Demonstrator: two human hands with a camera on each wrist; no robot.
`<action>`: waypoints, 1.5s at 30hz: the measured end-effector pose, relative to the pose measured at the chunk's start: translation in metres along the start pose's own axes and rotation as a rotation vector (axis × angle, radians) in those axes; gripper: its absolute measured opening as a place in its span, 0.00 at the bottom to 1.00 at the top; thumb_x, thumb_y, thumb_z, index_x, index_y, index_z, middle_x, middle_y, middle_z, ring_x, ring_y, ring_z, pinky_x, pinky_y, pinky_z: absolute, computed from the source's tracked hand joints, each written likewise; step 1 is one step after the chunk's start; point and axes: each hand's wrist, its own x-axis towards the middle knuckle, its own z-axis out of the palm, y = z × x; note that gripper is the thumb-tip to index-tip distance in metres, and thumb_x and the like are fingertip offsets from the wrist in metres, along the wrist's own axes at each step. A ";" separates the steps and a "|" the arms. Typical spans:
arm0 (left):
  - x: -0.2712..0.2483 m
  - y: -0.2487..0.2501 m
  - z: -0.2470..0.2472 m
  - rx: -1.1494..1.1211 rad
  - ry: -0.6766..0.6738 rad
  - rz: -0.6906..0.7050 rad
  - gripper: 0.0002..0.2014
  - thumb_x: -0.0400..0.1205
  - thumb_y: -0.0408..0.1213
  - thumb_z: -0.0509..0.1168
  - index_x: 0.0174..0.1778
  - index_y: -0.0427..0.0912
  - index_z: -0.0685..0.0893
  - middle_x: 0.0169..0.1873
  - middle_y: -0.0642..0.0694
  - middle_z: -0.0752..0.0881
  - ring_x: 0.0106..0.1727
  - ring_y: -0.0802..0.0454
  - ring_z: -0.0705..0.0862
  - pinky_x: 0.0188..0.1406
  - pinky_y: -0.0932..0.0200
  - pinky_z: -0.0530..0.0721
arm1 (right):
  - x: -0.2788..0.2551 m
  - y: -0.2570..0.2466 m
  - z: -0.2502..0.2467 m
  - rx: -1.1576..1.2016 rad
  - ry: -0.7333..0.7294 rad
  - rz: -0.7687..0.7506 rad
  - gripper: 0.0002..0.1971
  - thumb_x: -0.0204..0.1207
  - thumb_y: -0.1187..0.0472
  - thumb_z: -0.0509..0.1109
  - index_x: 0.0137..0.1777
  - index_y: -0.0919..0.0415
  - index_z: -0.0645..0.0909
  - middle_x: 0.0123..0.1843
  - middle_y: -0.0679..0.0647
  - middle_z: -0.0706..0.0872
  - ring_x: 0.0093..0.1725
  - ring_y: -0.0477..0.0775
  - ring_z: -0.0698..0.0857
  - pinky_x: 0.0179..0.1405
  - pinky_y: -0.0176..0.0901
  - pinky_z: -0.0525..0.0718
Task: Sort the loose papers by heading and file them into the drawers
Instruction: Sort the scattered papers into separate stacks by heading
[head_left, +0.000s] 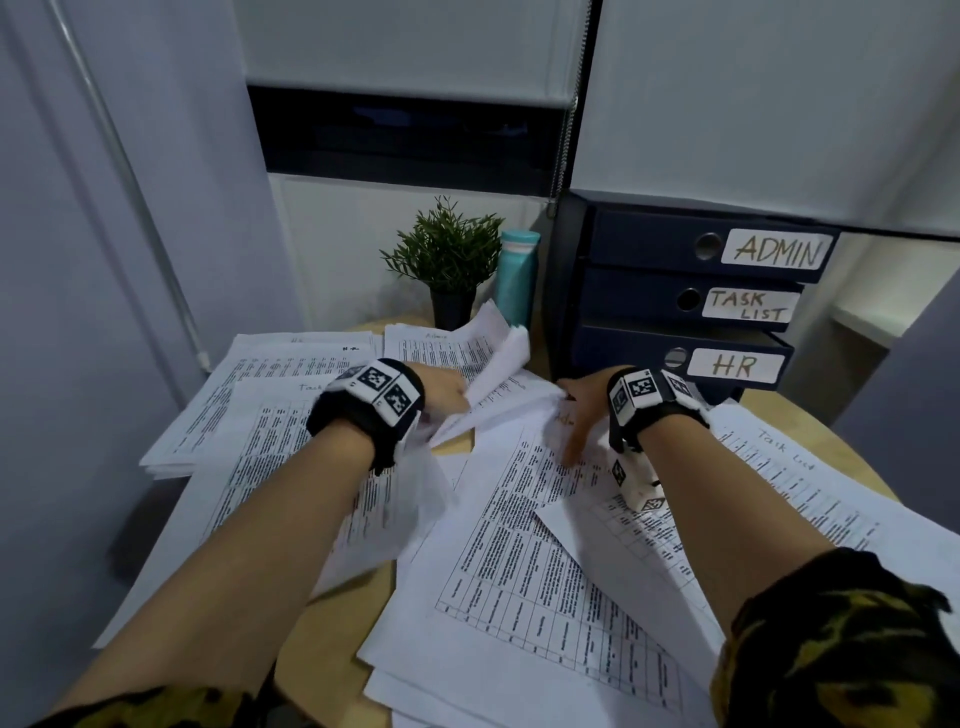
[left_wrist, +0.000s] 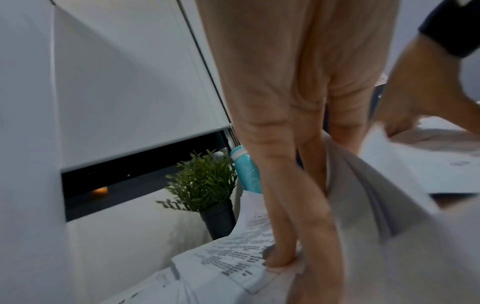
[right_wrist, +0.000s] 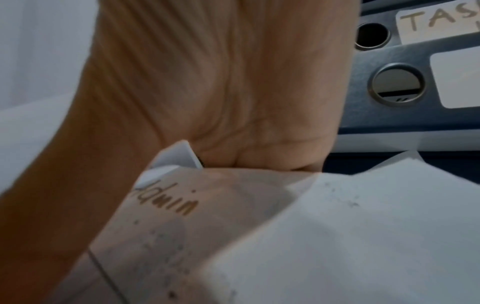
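Loose printed papers cover the round table. My left hand (head_left: 441, 387) grips a lifted, bent bundle of sheets (head_left: 498, 374) at mid table; in the left wrist view its fingers (left_wrist: 280, 236) run down onto printed paper, with the bundle (left_wrist: 389, 226) beside them. My right hand (head_left: 584, 410) holds the top edge of a sheet headed "Admin" (right_wrist: 166, 203), thumb on top and fingers hidden behind it. Just behind that hand stands a navy drawer unit with drawers labelled ADMIN (head_left: 779, 249), TASK LIST (head_left: 748, 306) and HR (head_left: 735, 366), all pushed in.
A potted plant (head_left: 449, 254) and a teal bottle (head_left: 517, 275) stand at the back of the wooden table (head_left: 332, 670). Stacked sheets lie at the left (head_left: 270, 374), and a sheet headed "Task List" (head_left: 810, 483) at the right. Walls and a window blind close in behind.
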 end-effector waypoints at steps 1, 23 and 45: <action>0.000 0.001 0.002 0.049 -0.022 -0.011 0.19 0.84 0.41 0.61 0.68 0.34 0.76 0.60 0.41 0.79 0.49 0.48 0.80 0.36 0.67 0.81 | 0.004 0.001 0.001 0.008 -0.004 -0.001 0.66 0.23 0.32 0.87 0.71 0.34 0.68 0.67 0.45 0.82 0.59 0.58 0.84 0.42 0.51 0.90; -0.011 -0.002 0.003 -0.031 -0.060 -0.014 0.31 0.82 0.46 0.66 0.80 0.42 0.66 0.78 0.43 0.66 0.76 0.43 0.70 0.54 0.59 0.76 | -0.073 0.045 0.000 0.585 0.286 -0.273 0.15 0.63 0.67 0.83 0.50 0.59 0.90 0.44 0.50 0.92 0.46 0.44 0.87 0.50 0.37 0.80; -0.063 -0.003 -0.052 -0.673 0.251 0.008 0.18 0.88 0.37 0.56 0.73 0.35 0.71 0.65 0.36 0.79 0.60 0.40 0.81 0.62 0.41 0.81 | -0.126 0.077 -0.009 1.146 0.386 -0.027 0.11 0.81 0.69 0.67 0.61 0.67 0.85 0.61 0.59 0.88 0.63 0.54 0.85 0.55 0.47 0.85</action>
